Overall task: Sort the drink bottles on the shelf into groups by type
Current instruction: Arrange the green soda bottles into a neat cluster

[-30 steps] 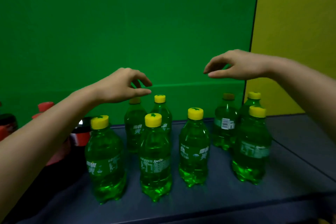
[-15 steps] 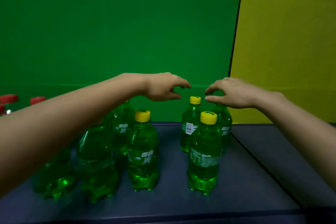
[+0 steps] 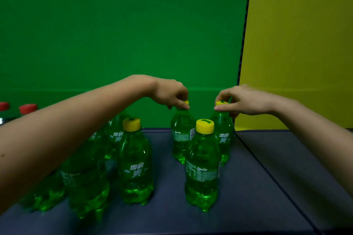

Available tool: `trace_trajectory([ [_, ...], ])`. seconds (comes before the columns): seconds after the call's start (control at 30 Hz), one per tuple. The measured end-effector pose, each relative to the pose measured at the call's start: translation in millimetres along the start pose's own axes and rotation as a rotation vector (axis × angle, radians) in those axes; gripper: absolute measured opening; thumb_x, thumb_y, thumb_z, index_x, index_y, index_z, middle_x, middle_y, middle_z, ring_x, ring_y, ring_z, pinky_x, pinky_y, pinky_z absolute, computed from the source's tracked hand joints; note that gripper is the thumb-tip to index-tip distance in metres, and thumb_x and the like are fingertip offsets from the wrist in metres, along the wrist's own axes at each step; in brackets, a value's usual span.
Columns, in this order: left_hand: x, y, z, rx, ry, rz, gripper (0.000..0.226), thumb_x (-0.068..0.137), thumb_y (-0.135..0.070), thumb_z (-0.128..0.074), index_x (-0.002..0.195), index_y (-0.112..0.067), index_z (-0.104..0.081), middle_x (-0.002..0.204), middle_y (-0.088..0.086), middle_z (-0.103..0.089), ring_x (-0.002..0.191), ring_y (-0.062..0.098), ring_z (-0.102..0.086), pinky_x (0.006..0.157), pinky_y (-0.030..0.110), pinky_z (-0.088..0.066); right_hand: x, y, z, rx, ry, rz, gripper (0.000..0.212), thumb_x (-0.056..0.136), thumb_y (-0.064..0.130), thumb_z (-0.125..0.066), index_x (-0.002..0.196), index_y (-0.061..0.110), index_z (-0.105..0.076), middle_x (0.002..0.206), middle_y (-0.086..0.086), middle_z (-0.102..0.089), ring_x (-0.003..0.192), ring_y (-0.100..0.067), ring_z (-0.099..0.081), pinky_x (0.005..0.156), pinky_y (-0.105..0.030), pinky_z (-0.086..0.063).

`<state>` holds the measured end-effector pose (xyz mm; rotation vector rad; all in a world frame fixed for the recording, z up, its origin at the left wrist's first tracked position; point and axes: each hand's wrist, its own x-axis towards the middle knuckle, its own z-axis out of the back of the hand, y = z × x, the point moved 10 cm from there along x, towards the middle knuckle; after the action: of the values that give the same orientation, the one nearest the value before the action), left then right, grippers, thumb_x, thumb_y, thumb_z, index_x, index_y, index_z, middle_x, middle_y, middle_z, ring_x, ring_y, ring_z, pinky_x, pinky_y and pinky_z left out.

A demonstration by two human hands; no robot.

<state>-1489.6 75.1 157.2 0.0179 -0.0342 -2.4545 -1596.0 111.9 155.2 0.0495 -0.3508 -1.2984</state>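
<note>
Several green Sprite bottles with yellow caps stand on the dark shelf (image 3: 248, 187). My left hand (image 3: 170, 94) pinches the cap of the back middle bottle (image 3: 181, 135). My right hand (image 3: 242, 100) pinches the cap of the back right bottle (image 3: 224, 135). In front of these two stands another bottle (image 3: 202, 168). A further bottle (image 3: 136, 164) stands left of centre. More green bottles (image 3: 86, 181) are partly hidden under my left forearm.
Two red caps (image 3: 27, 108) of dark bottles show at the far left, behind my left arm. A green wall backs the shelf and a yellow panel (image 3: 296, 44) stands at the right. A seam (image 3: 267, 173) runs diagonally across the shelf's right side.
Both hands came down and closed on the caps of the two back bottles; before they hovered above them. The view moved in closer.
</note>
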Motion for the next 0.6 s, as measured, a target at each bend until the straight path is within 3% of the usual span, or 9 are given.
trace_trajectory([
  [0.07,-2,12,0,0.080,-0.006,0.067,0.040,0.090,-0.039,-0.052,0.096,0.000,-0.061,0.089,0.015,-0.069,0.071,0.025,-0.065,0.055,0.018,-0.041,5,4,-2,0.014,-0.006,-0.001,0.032,0.085,0.037,-0.058,0.105,0.012,-0.060,0.077,0.005,-0.065,0.063,-0.013,-0.066,0.054,-0.008,-0.045],
  [0.13,-4,20,1,0.101,-0.027,0.087,0.043,0.089,-0.042,-0.053,0.097,0.000,-0.062,0.088,0.013,-0.069,0.070,0.024,-0.063,0.057,0.022,-0.042,12,8,-5,0.027,-0.018,0.001,0.033,0.085,0.038,-0.059,0.107,0.013,-0.060,0.087,-0.002,-0.068,0.060,-0.009,-0.065,0.049,-0.005,-0.041],
  [0.2,-8,22,0,-0.076,-0.016,0.056,0.035,0.086,-0.031,-0.061,0.106,-0.002,-0.060,0.082,0.001,-0.064,0.066,0.018,-0.063,0.060,0.020,-0.046,18,11,-7,0.040,-0.025,0.005,0.033,0.084,0.038,-0.059,0.107,0.013,-0.059,0.095,-0.008,-0.069,0.058,-0.007,-0.065,0.047,-0.004,-0.039],
  [0.3,-15,21,0,-0.244,0.029,-0.002,0.027,0.083,-0.014,-0.066,0.107,-0.002,-0.061,0.069,-0.014,-0.058,0.052,-0.003,-0.058,0.057,0.010,-0.046,25,15,-11,0.046,-0.019,0.001,0.033,0.084,0.039,-0.060,0.106,0.014,-0.058,0.097,-0.009,-0.070,0.057,-0.006,-0.064,0.049,-0.005,-0.042],
  [0.43,-17,28,5,-0.080,-0.021,0.011,0.028,0.081,-0.033,-0.067,0.085,-0.006,-0.066,0.061,-0.009,-0.061,0.052,0.004,-0.060,0.053,0.011,-0.042,30,23,-14,0.049,-0.018,0.000,0.032,0.083,0.041,-0.060,0.103,0.016,-0.057,0.094,-0.006,-0.069,0.060,-0.010,-0.067,0.054,-0.008,-0.045],
  [0.5,-18,36,7,-0.011,-0.037,0.061,0.035,0.081,-0.042,-0.064,0.083,-0.008,-0.067,0.068,-0.002,-0.066,0.059,0.011,-0.062,0.055,0.013,-0.043,32,29,-16,0.058,-0.014,0.007,0.031,0.084,0.040,-0.059,0.102,0.016,-0.057,0.094,-0.005,-0.068,0.063,-0.014,-0.068,0.062,-0.017,-0.049],
  [0.6,-27,40,3,-0.180,0.027,0.049,0.032,0.079,-0.022,-0.070,0.108,-0.012,-0.064,0.100,0.001,-0.065,0.077,0.013,-0.060,0.072,0.022,-0.050,34,35,-19,0.058,-0.012,0.015,0.030,0.085,0.039,-0.059,0.102,0.015,-0.057,0.094,-0.007,-0.067,0.063,-0.016,-0.068,0.067,-0.025,-0.050],
])
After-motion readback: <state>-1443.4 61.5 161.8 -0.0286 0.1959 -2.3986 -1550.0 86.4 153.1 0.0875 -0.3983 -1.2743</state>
